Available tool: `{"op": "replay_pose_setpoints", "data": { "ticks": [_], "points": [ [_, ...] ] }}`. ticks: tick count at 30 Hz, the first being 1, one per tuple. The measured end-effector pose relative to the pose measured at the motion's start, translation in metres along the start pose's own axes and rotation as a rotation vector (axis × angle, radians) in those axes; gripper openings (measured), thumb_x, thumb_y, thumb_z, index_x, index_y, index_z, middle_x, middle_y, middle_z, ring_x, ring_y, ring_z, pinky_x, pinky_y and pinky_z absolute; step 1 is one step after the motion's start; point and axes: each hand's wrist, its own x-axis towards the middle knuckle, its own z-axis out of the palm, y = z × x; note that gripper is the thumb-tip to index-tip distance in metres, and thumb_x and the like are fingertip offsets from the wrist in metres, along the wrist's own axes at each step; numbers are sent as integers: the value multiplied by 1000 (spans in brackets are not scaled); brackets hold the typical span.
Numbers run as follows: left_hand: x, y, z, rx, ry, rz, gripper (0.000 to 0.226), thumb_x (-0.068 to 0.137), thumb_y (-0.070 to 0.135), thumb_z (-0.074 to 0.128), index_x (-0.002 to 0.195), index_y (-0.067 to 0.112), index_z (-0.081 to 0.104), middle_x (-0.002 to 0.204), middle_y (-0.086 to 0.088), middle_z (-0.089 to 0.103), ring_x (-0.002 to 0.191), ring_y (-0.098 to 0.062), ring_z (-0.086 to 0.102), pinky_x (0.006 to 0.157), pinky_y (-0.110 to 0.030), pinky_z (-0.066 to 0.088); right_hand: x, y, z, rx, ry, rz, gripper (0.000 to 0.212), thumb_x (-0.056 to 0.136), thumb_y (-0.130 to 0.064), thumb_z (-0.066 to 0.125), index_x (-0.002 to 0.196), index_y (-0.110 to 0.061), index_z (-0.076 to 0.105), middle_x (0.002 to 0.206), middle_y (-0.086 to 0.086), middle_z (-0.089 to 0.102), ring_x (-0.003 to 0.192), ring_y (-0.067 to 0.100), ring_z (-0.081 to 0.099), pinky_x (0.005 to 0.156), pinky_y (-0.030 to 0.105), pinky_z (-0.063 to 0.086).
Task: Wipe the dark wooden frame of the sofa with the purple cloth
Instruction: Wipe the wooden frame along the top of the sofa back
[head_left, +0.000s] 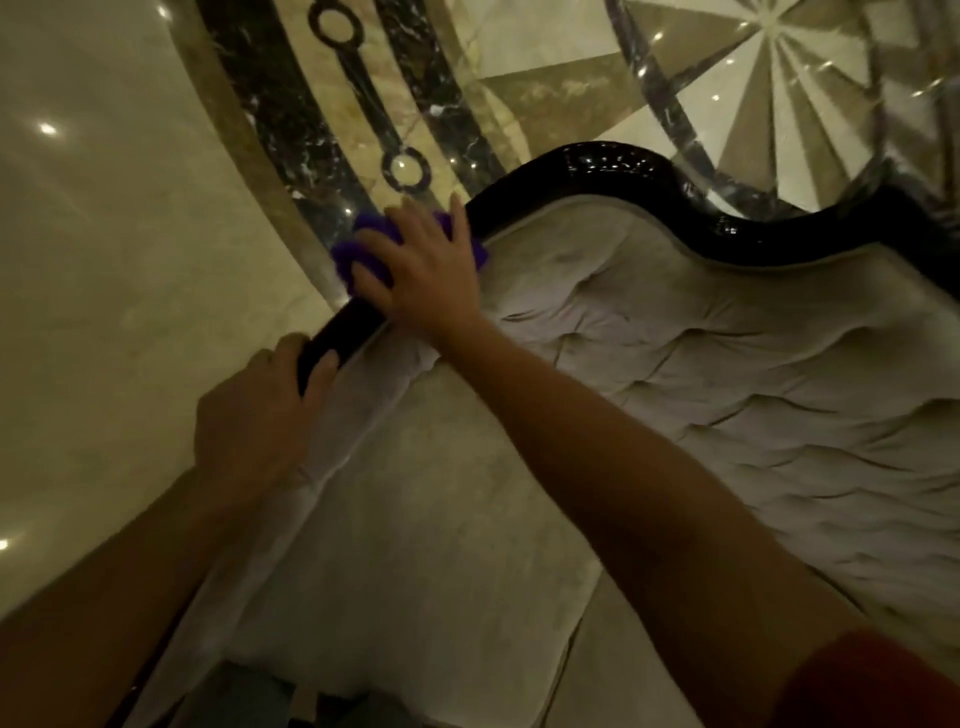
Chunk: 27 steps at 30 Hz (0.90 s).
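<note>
The sofa's dark wooden frame (613, 171) curves along the top of the backrest from lower left to upper right, glossy and black. The purple cloth (363, 244) lies bunched on the frame left of its high curve. My right hand (415, 265) presses flat on top of the cloth, fingers spread, covering most of it. My left hand (260, 410) grips the frame lower down, thumb over its top face. The pale tufted upholstery (701, 364) fills the space below the frame.
Behind the sofa lies a polished marble floor (104, 260) with a dark inlaid band (291, 119) and a star pattern (779, 78) at upper right. A seat cushion (441, 519) lies under my arms. A red sleeve (872, 680) shows at the lower right.
</note>
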Motion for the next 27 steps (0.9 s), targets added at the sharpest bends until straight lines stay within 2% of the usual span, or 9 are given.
{"op": "replay_pose_setpoints", "data": {
  "ticks": [4, 8, 10, 13, 16, 19, 22, 24, 27],
  "points": [
    [70, 61, 6, -36, 8, 105, 53, 103, 61, 34, 115, 12, 53, 97, -15, 63, 73, -34, 61, 65, -43, 50, 43, 133, -58, -170, 65, 324, 50, 100, -56, 33, 127, -29, 64, 134, 7, 64, 129, 27, 57, 123, 64, 12],
    [131, 117, 16, -52, 55, 232, 70, 96, 72, 43, 124, 8, 52, 107, -21, 66, 88, -41, 67, 71, -46, 52, 23, 216, -93, -10, 87, 673, 47, 102, -48, 40, 122, -14, 65, 120, 13, 67, 110, 32, 62, 105, 47, 42],
    [164, 158, 17, -109, 51, 317, 70, 94, 73, 46, 125, 10, 51, 108, -20, 66, 90, -41, 66, 74, -49, 54, 20, 203, -84, 95, 166, 673, 42, 101, -43, 49, 126, -13, 66, 125, 13, 66, 115, 31, 60, 102, 44, 43],
    [196, 194, 23, -138, 55, 357, 64, 88, 77, 50, 115, 19, 53, 100, -11, 68, 82, -34, 67, 70, -46, 56, 33, 167, -61, 47, 270, 523, 42, 98, -40, 57, 137, -25, 63, 136, 10, 62, 127, 30, 54, 114, 48, 35],
    [202, 190, 35, -168, 111, 351, 63, 83, 82, 49, 107, 23, 51, 84, -3, 62, 69, -27, 61, 62, -36, 45, 44, 164, -47, 41, 315, 427, 43, 96, -45, 57, 135, -28, 65, 132, 5, 65, 124, 27, 57, 109, 45, 38],
    [200, 186, 33, -161, 148, 331, 67, 84, 83, 46, 105, 19, 53, 80, -2, 56, 66, -26, 55, 61, -37, 42, 37, 182, -54, 84, 288, 284, 42, 99, -44, 55, 133, -22, 67, 130, 8, 67, 118, 28, 61, 101, 45, 45],
    [197, 186, 30, -138, 190, 395, 70, 89, 79, 50, 111, 13, 55, 89, -16, 67, 75, -38, 66, 64, -43, 50, -1, 225, -71, 198, 319, 512, 36, 104, -39, 52, 131, -19, 65, 123, 8, 67, 107, 24, 64, 93, 46, 52],
    [194, 184, 27, -155, 190, 427, 73, 89, 78, 50, 112, 9, 55, 92, -20, 67, 77, -41, 67, 66, -47, 53, -46, 265, -88, 58, 166, 696, 38, 108, -42, 44, 133, -17, 58, 120, 9, 65, 105, 24, 62, 92, 45, 53],
    [194, 182, 27, -131, 178, 416, 80, 89, 82, 43, 114, 7, 54, 96, -23, 66, 80, -44, 67, 67, -49, 54, -78, 295, -111, -310, -104, 625, 43, 108, -45, 36, 126, -10, 54, 112, 20, 65, 95, 37, 63, 80, 46, 51]
  ]
}}
